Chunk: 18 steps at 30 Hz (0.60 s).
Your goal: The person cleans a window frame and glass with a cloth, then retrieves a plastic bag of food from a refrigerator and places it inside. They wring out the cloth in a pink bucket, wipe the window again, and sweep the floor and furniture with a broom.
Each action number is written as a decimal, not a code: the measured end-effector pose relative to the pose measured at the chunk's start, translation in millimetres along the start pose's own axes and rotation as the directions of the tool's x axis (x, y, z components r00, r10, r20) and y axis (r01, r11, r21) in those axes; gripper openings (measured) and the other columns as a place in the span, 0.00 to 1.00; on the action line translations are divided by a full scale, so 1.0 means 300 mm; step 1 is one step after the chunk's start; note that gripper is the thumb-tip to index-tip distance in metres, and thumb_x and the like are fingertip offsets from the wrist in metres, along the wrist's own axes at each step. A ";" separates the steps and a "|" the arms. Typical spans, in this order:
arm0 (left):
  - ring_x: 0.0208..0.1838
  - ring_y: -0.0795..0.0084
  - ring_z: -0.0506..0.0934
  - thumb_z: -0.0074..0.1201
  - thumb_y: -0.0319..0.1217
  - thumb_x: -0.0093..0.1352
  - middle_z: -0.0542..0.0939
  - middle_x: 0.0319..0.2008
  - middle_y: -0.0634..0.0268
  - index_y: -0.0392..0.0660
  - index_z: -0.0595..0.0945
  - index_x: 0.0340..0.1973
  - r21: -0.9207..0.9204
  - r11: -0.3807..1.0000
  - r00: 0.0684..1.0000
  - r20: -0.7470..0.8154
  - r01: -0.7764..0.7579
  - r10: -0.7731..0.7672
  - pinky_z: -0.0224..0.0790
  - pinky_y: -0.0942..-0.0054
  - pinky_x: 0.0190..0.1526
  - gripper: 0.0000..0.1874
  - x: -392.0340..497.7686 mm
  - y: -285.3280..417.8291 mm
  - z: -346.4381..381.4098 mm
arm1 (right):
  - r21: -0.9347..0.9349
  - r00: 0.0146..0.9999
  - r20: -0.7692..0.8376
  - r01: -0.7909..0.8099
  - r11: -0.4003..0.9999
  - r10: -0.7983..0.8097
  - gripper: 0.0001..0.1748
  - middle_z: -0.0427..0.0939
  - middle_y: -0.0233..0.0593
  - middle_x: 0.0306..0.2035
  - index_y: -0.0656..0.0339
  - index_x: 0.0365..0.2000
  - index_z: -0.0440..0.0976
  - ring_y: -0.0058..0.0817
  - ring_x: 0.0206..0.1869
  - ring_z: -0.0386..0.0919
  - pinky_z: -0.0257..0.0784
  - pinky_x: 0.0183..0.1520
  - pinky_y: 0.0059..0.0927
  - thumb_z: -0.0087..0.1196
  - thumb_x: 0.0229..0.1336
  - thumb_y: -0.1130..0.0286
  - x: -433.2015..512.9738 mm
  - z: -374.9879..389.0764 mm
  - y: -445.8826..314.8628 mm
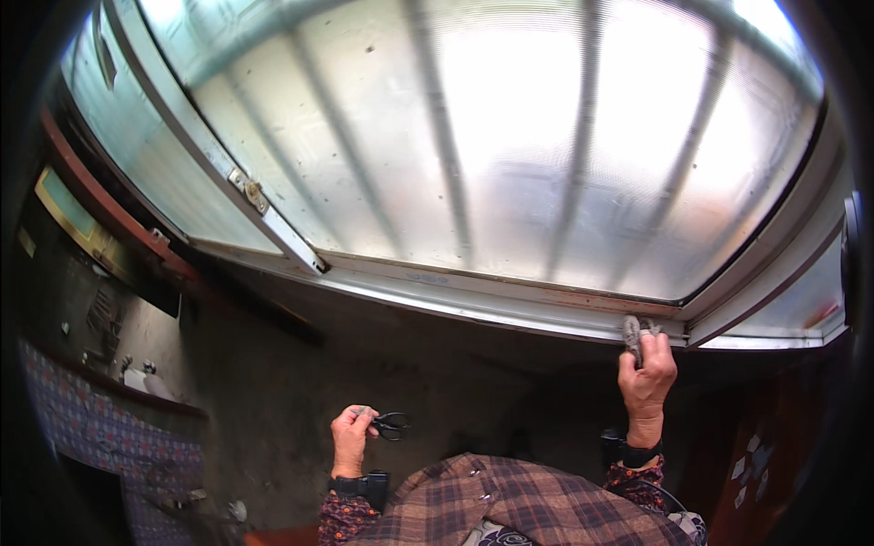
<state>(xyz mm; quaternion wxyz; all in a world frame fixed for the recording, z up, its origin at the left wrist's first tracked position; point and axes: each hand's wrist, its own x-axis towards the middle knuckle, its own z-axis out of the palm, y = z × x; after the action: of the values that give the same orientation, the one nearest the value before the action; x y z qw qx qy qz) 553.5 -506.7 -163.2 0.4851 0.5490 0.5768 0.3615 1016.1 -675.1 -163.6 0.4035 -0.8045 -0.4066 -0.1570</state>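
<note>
My right hand [647, 372] grips a crumpled grey cloth [632, 338] and presses it on the white metal window sill track [519, 319], near the frame's lower right corner. Lower and to the left, my left hand [351, 430] is closed on a pair of black-handled scissors [392, 426]; their loops stick out to the right, and the blades are mostly hidden in the fingers. Above both hands stands a large frosted window pane [382, 157] with dark bars behind it. A metal latch [250, 191] sits on the upright frame at the left.
A dark floor [293, 409] lies below the window. At the left are a reddish-brown door frame [109, 198] and a patterned blue and red cloth [102, 423]. Reddish-brown furniture [710, 437] with pale scraps on it stands at the lower right. Another pane [792, 307] adjoins on the right.
</note>
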 end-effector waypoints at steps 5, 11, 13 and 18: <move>0.20 0.78 0.77 0.56 0.28 0.73 0.83 0.28 0.65 0.38 0.82 0.35 -0.102 0.995 0.999 -0.042 0.002 -0.006 0.70 0.79 0.23 0.06 0.098 -0.124 -0.119 | -0.046 0.974 0.141 0.187 0.981 -0.179 0.12 0.75 0.48 0.33 0.63 0.33 0.75 0.49 0.34 0.78 0.77 0.36 0.45 0.59 0.44 0.71 0.070 0.108 -0.225; 0.20 0.79 0.75 0.55 0.26 0.72 0.82 0.27 0.66 0.38 0.82 0.33 -0.124 0.992 1.000 0.000 0.005 -0.005 0.67 0.80 0.24 0.06 0.285 -0.170 -0.365 | -0.077 0.952 0.248 0.202 0.976 -0.178 0.09 0.76 0.46 0.31 0.62 0.30 0.73 0.45 0.32 0.79 0.77 0.33 0.44 0.58 0.48 0.70 0.081 0.310 -0.608; 0.19 0.80 0.74 0.55 0.26 0.72 0.81 0.27 0.67 0.39 0.82 0.33 -0.153 0.988 1.000 -0.013 0.023 -0.025 0.66 0.80 0.23 0.05 0.367 -0.214 -0.478 | -0.073 0.944 0.250 0.242 0.967 -0.217 0.08 0.76 0.45 0.29 0.60 0.29 0.72 0.44 0.30 0.79 0.77 0.31 0.43 0.58 0.48 0.70 0.082 0.400 -0.758; 0.18 0.81 0.72 0.55 0.27 0.73 0.80 0.28 0.67 0.40 0.81 0.33 -0.159 0.987 0.999 -0.009 0.029 -0.031 0.65 0.81 0.22 0.06 0.496 -0.249 -0.688 | 0.160 0.908 0.254 0.301 0.940 -0.334 0.11 0.78 0.43 0.31 0.59 0.31 0.73 0.42 0.33 0.81 0.80 0.35 0.41 0.62 0.48 0.67 0.083 0.725 -1.147</move>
<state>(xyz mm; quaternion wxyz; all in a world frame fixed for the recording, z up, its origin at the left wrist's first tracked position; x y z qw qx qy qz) 345.9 -346.6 -203.2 0.5293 0.4977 0.5573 0.4020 746.3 -374.6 -105.5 0.3580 -0.7165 -0.5931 -0.0821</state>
